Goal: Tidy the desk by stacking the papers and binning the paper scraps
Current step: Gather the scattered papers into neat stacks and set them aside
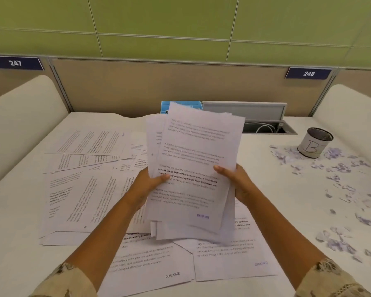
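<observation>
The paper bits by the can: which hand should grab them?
The right hand, probably. The paper scraps and the can lie on the desk's right side, nearest it. Both hands grip the paper bundle now; the left hand could keep it.

Matt printed paper sheets [193,168], smooth white desk [287,211], seemingly paper-wrapped tin [315,142].

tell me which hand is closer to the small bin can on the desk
Right. The right hand grips the held sheaf of papers on the side towards the bin can, which stands off to its far right. The left hand grips the opposite edge, farther away.
</observation>
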### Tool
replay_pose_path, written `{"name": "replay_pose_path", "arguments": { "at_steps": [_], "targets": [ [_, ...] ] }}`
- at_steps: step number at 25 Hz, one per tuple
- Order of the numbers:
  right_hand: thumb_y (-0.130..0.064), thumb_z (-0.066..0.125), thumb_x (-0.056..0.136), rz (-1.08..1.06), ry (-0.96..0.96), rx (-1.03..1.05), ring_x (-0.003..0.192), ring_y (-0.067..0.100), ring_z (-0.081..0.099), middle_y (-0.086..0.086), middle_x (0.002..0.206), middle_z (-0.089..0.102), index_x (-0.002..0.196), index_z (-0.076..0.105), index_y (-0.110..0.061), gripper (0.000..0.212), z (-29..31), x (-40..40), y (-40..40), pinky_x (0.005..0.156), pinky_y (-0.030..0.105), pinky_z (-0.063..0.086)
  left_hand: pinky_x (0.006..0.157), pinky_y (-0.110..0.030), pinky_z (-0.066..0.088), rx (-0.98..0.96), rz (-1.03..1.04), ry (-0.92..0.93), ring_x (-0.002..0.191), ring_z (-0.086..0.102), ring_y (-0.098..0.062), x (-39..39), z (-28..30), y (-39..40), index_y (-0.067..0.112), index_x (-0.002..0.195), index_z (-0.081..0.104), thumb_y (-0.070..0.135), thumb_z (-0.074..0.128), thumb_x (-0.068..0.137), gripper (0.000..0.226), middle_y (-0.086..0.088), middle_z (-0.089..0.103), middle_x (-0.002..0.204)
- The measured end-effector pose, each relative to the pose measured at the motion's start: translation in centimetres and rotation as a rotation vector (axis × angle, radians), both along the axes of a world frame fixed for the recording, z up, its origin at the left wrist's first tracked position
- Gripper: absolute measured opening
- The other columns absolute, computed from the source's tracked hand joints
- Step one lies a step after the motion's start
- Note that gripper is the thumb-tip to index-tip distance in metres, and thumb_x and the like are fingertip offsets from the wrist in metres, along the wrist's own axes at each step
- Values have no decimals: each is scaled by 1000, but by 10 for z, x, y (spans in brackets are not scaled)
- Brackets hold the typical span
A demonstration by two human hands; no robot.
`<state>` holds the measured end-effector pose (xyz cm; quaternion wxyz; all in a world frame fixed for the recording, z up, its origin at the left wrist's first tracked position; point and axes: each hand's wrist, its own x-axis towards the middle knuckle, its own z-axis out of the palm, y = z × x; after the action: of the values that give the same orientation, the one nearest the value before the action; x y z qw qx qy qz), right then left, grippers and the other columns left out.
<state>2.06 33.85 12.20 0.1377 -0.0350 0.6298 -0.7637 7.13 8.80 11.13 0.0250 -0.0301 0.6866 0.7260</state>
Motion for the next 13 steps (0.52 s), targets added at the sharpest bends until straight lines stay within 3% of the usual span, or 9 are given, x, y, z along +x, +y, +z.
{"name": "replay_pose_path", "arguments": {
  "at_steps": [4, 7, 10, 13],
  "targets": [
    [-15, 78, 62, -189, 236, 4, 91, 26, 69, 8, 103, 70, 102, 63, -13, 43, 46, 4, 8, 75, 39, 58, 89, -46, 51, -59, -27, 78, 99, 66, -24, -10, 29, 18, 9, 117, 60, 14, 72, 77, 42, -9, 67, 110],
    [-11, 77, 66, -189, 386, 25, 90, 22, 70, -2, 95, 73, 98, 65, -19, 35, 72, 14, 16, 73, 37, 58, 80, -39, 56, -31, -45, 145, 91, 67, -19, -9, 51, 35, 23, 107, 62, 22, 74, 71, 38, 0, 70, 104],
    [-11, 74, 71, -150, 493, 41, 96, 23, 68, 1, 103, 71, 105, 63, -19, 36, 86, 18, 28, 75, 35, 57, 76, -36, 57, 8, -41, 218, 95, 66, -20, -9, 65, 41, 28, 110, 57, 29, 68, 70, 41, 1, 68, 105],
    [-21, 71, 71, -128, 444, 86, 96, 20, 66, 2, 104, 67, 113, 57, -19, 45, 82, 14, 35, 74, 31, 57, 79, -41, 56, 43, -84, 212, 99, 64, -25, -11, 67, 44, 26, 113, 55, 28, 65, 74, 40, -2, 66, 108]
  ]
}}
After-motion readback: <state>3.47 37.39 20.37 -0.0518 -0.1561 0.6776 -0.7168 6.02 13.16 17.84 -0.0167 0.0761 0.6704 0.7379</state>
